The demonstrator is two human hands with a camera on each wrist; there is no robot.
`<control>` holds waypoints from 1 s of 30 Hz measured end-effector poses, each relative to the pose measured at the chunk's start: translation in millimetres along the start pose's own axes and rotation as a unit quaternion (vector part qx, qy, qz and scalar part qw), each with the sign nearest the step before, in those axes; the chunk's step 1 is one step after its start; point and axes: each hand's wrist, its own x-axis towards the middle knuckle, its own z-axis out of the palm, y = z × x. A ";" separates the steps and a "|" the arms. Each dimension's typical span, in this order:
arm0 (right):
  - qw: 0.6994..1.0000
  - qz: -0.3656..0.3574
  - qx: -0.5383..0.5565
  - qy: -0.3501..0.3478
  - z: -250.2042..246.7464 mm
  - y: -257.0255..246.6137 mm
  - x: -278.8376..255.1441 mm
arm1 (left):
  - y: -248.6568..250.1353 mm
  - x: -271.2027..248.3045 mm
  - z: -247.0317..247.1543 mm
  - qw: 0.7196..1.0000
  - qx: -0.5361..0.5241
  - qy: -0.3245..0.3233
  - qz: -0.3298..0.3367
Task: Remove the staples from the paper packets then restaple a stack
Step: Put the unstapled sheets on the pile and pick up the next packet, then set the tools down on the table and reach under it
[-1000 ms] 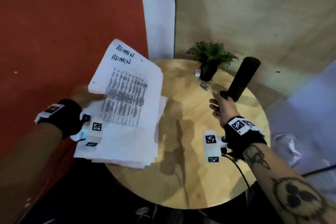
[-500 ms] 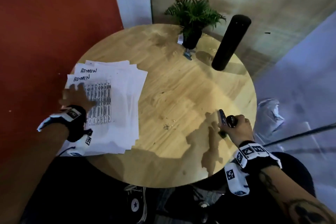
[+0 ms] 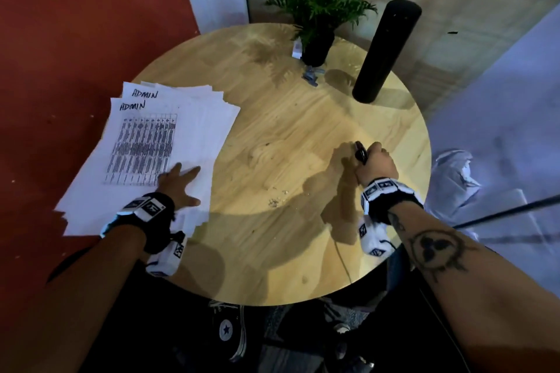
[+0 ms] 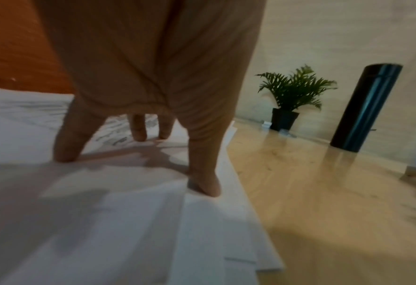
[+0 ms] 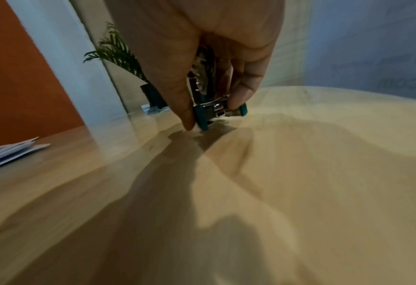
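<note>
— On the round pale wooden table, what does the person have? 
— The loose white stack of printed paper packets lies at the table's left edge, partly overhanging it, "ADMIN" handwritten on the top sheets. The left hand rests on it, fingers spread straight, tips pressing the top sheet.

— And the other side? 
— The right hand curls thumb and fingers around a small teal-and-chrome stapler, its end touching the table near the right edge.

— Any containers? 
— A small black pot holding a green fern-like plant stands at the far edge. A tall black cylindrical bottle stands beside it, closed; its contents cannot be told.
</note>
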 end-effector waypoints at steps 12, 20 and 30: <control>0.989 -0.097 -0.110 0.005 22.5 -24.0 -24.6 | -13.5 0.1 -2.7 0.999 -0.005 0.015 0.031; 0.994 -0.078 0.051 -0.051 32.7 -24.8 -7.2 | -0.9 -29.1 -5.7 0.989 -0.062 0.117 0.073; 0.831 0.177 0.427 0.310 -15.5 55.8 -85.8 | 123.3 -103.7 35.0 0.950 -0.060 0.084 0.294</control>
